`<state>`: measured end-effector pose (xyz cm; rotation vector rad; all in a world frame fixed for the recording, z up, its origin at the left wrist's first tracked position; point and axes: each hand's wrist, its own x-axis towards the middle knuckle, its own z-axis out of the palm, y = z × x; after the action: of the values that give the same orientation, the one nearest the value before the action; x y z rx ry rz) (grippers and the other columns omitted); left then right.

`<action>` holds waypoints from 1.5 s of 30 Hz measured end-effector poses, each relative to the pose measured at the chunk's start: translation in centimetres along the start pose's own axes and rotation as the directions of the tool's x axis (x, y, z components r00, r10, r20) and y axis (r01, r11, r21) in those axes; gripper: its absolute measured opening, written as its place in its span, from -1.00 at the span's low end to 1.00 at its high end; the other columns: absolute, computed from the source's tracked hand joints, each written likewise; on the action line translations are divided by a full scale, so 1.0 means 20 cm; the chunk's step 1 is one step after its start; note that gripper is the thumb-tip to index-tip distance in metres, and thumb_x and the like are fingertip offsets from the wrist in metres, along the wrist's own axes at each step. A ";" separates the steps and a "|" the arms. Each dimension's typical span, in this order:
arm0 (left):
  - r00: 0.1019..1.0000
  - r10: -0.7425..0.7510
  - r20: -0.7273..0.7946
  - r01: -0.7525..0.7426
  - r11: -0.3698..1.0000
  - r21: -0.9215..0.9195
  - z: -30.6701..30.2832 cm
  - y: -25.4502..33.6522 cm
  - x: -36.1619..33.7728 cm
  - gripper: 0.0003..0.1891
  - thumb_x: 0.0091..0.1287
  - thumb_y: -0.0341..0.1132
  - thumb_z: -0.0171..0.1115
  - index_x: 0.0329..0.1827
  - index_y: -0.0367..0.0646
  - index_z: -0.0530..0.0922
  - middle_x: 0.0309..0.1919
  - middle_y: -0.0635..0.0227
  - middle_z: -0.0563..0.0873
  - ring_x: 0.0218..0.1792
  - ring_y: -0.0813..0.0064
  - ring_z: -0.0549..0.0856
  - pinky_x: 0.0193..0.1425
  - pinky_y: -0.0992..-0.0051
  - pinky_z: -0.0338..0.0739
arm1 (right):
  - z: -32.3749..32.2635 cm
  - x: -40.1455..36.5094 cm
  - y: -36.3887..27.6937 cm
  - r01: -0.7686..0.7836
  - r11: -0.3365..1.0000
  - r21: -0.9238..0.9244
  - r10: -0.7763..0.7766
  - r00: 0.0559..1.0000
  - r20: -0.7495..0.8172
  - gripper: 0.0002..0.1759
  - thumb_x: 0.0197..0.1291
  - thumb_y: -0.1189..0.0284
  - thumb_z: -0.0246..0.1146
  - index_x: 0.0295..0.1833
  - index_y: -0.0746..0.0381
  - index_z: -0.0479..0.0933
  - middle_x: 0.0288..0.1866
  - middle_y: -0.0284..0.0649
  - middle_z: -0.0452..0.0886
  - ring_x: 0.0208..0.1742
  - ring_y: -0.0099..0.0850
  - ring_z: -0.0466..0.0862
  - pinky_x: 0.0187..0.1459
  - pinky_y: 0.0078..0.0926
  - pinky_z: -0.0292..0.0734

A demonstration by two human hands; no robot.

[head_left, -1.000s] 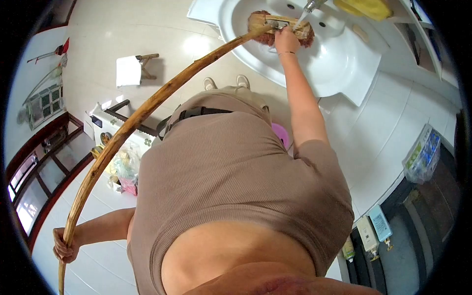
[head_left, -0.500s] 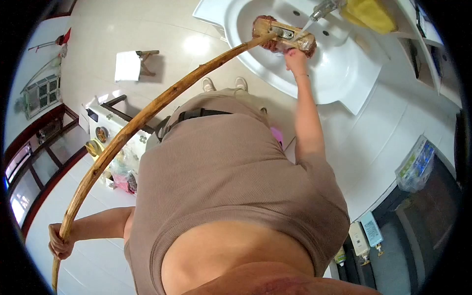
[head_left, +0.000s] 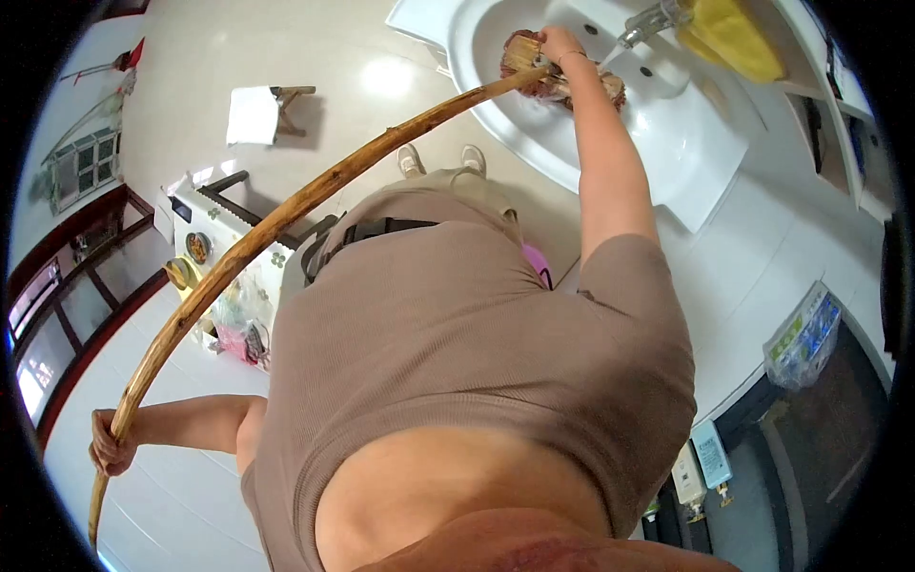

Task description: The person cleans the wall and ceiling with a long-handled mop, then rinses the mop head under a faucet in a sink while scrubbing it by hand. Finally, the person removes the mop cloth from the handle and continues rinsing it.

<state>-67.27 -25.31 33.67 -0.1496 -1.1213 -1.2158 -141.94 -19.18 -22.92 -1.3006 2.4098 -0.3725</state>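
My left hand [head_left: 114,442] is closed around the lower end of a long, curved wooden handle. The handle belongs to a mop [head_left: 286,212] that runs diagonally up to the sink [head_left: 496,105]. Its wide head, tan on top with reddish-brown edges, lies in the basin. My right hand [head_left: 562,44] is at the upper edge of the mop head, beside the handle joint, with its fingers bent over it; the fingertips are partly hidden. Water runs from the metal faucet [head_left: 650,23] just right of my right wrist, towards the mop head.
A yellow cloth [head_left: 732,40] hangs by the faucet. A small folding stool [head_left: 253,115] stands on the tiled floor. To the left is a table [head_left: 202,212] with dishes and bags. Pump bottles [head_left: 711,458] and a plastic packet [head_left: 805,336] are at the lower right.
My right hand has moved from the lower right part of the mop head up and left to its upper edge. The left hand keeps its hold on the handle.
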 end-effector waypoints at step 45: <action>0.769 -0.158 -0.619 0.284 0.953 0.109 -0.63 -0.01 -0.11 -0.91 -0.03 -0.40 0.15 -0.53 -0.17 0.42 -0.88 0.62 0.27 -0.82 0.69 0.28 -0.48 0.61 0.29 | -0.32 -0.51 0.19 0.166 0.188 0.968 0.632 0.734 -0.249 -0.72 -0.01 0.52 0.24 -0.12 0.34 0.49 -0.23 -0.24 0.56 -0.21 -0.44 0.53 -0.16 -0.49 0.44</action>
<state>-59.57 -31.80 25.68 0.5178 -0.6872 -1.2255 -142.48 -8.21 -16.76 -0.0636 1.8721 -2.1085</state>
